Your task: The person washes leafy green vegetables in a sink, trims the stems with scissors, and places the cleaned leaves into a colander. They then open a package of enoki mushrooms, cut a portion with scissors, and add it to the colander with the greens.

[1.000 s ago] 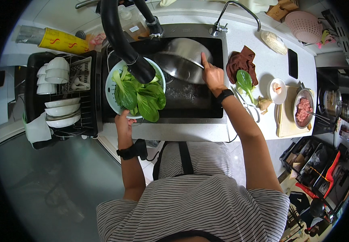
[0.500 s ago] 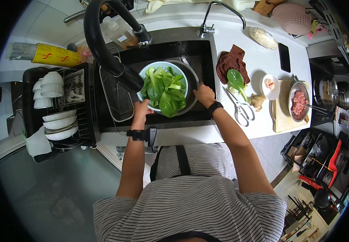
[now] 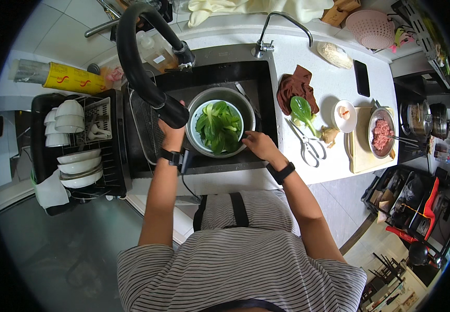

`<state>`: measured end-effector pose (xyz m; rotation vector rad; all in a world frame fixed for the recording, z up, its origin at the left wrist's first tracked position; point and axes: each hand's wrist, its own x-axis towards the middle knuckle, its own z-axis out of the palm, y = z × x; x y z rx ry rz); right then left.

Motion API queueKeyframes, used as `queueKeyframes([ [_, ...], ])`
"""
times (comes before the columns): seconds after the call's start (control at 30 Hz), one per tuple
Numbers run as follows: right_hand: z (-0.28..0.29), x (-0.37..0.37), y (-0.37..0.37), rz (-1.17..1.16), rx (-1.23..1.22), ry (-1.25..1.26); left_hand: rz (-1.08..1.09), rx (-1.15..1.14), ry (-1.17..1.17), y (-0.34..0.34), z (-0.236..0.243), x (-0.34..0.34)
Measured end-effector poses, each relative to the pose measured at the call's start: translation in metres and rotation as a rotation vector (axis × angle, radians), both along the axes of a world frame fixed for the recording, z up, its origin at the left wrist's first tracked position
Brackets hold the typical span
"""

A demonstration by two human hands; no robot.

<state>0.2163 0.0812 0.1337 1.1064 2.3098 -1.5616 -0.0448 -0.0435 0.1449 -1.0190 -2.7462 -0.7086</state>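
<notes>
Leafy greens (image 3: 219,127) fill a pale blue bowl (image 3: 194,136), which sits inside a round steel basin (image 3: 204,98) in the dark sink. My right hand (image 3: 260,145) reaches over the basin's right side, fingers bent and pinched at the pale bowl's rim. On the left, my left hand (image 3: 172,136) is raised beside the basin, behind the head of the black faucet (image 3: 143,86). That faucet hides most of its fingers, so I cannot make out whether they grip it.
A wire basket (image 3: 143,125) stands at the sink's left, beside a dish rack (image 3: 111,171) with white bowls. On the right counter lie a brown cloth (image 3: 295,91), one leafy green (image 3: 302,110), scissors (image 3: 308,147), ginger (image 3: 330,136) and a bowl of minced meat (image 3: 375,151).
The pale bowl of greens has gone down into the steel basin. My left hand has left its rim and moved up to the faucet. My right hand has shifted slightly down and left.
</notes>
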Motion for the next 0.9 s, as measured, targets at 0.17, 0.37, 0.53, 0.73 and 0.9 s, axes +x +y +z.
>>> queueKeyframes([
  [0.17,0.029,0.012,0.000,-0.056,-0.001,0.084,-0.313,0.012,0.359,0.037,0.040,-0.060],
  [0.37,0.041,0.032,-0.003,-0.147,-0.051,0.074,-0.435,-0.206,0.267,0.047,0.027,-0.073],
  [0.53,0.036,0.044,-0.003,-0.192,-0.068,0.081,-0.435,-0.192,0.174,0.039,0.010,-0.068],
  [0.73,0.030,0.053,-0.002,-0.245,-0.094,0.083,-0.487,0.037,0.232,0.017,-0.003,-0.050],
  [0.9,0.024,0.055,0.000,-0.246,-0.063,0.103,-0.133,0.314,-0.778,-0.018,-0.028,-0.002],
])
